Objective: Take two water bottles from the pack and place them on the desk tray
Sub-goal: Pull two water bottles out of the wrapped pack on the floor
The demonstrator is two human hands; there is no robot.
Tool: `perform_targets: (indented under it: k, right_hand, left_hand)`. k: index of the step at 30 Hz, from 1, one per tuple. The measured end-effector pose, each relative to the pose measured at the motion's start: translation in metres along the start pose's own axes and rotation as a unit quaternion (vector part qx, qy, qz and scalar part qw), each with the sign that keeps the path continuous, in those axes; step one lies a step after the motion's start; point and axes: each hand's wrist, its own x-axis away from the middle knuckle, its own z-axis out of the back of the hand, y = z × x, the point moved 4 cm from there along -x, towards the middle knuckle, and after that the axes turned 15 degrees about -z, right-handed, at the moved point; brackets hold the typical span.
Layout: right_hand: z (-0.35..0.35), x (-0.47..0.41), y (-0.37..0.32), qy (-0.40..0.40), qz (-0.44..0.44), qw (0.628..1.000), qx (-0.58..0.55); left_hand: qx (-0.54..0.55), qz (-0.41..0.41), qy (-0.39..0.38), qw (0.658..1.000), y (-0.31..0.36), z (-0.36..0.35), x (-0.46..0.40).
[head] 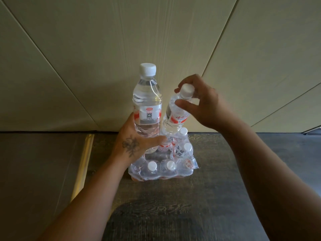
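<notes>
Pale wall panels [156, 32] back my dark floor [173, 206]; left hand [133, 143] grips an upright bottle [147, 101], right hand [205, 103] fingers [182, 103] pinch a tilted bottle [175, 117] over the shrink-wrapped pack [165, 169].

Two bare forearms reach into view from the bottom edge, one from the lower left and one from the lower right. No sleeves, watch, bracelets or rings show on either arm. The left hand [133, 141] has a dark tattoo [130, 145] on its back: a cluster of small rounded shapes, like a flower or leaves, with thin lines trailing down toward the wrist. Its exact design is too blurred to make out. The right hand [203, 105] has no markings on the side that shows. Its fingernails look short and plain. Nothing else of the person's body or clothing is visible.
</notes>
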Motion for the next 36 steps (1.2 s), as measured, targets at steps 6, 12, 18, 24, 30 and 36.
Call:
perform_targets:
  k: [6,12,18,24,30,36]
  right_hand:
    - [-0.040,0.009,0.030,-0.003,-0.087,0.994,-0.062]
    - [-0.084,0.023,0.064,-0.049,-0.201,0.977,-0.053]
    - [-0.102,0.030,0.082,-0.067,-0.245,0.966,-0.057]
    - [-0.101,0.037,0.081,-0.042,-0.229,0.971,-0.052]
    - [-0.075,0.061,0.074,-0.064,-0.221,0.970,-0.076]
    - [-0.048,0.092,0.039,-0.074,-0.286,0.906,-0.304]
  left_hand:
    - [-0.010,0.033,0.013,0.999,-0.007,0.001,0.002]
    - [-0.003,0.039,0.004,0.999,-0.007,0.003,0.003]
    - [-0.007,0.031,0.001,1.000,-0.003,0.003,0.005]
    - [0.000,0.024,-0.015,1.000,-0.008,0.006,0.002]
    - [0.012,0.010,-0.035,0.999,0.010,0.016,0.007]
    - [0.071,0.048,-0.025,0.996,0.057,0.011,0.036]
